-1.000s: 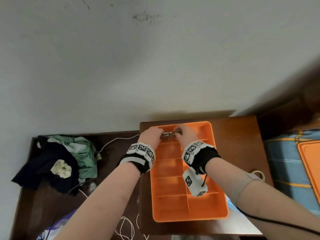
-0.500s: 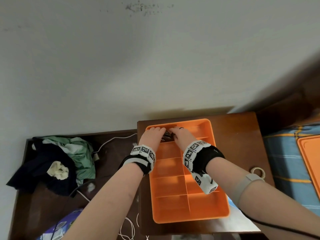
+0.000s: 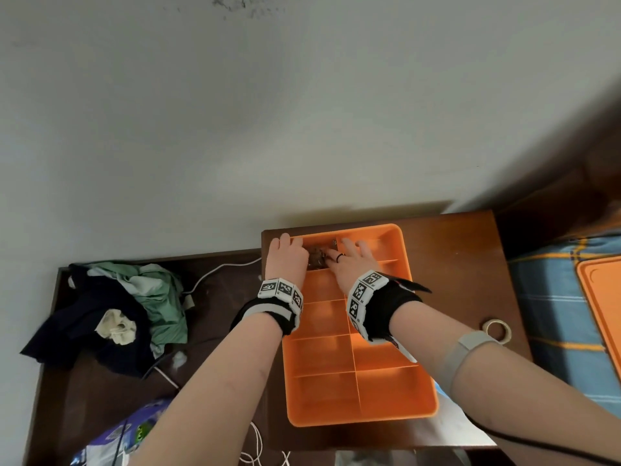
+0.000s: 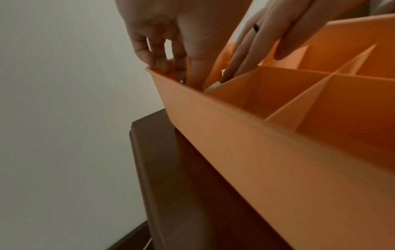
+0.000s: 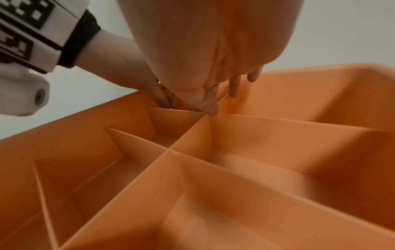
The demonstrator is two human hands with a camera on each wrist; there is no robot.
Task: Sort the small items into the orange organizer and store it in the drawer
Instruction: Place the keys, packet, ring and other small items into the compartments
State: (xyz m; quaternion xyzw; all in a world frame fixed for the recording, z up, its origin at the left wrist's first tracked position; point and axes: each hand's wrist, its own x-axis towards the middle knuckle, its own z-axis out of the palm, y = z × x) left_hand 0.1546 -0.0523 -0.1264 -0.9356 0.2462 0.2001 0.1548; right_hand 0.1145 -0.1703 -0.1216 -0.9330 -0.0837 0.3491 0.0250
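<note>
Both my hands reach into the far-left compartment of the orange organizer [image 3: 361, 391], where small metal items [image 3: 317, 255] lie. My left hand [image 3: 285, 257] curls its fingers in; my right hand [image 3: 349, 260] lies nearly flat, fingers straight, and I cannot tell whether either grips anything

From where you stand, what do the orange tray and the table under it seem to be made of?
The tray looks like moulded plastic: thin walls, rounded corners, even matte orange with light glowing through the dividers. The table looks like dark wood or wood veneer with a glossy varnish: reddish-brown, with a soft sheen. Which of the two, I cannot tell.
</note>
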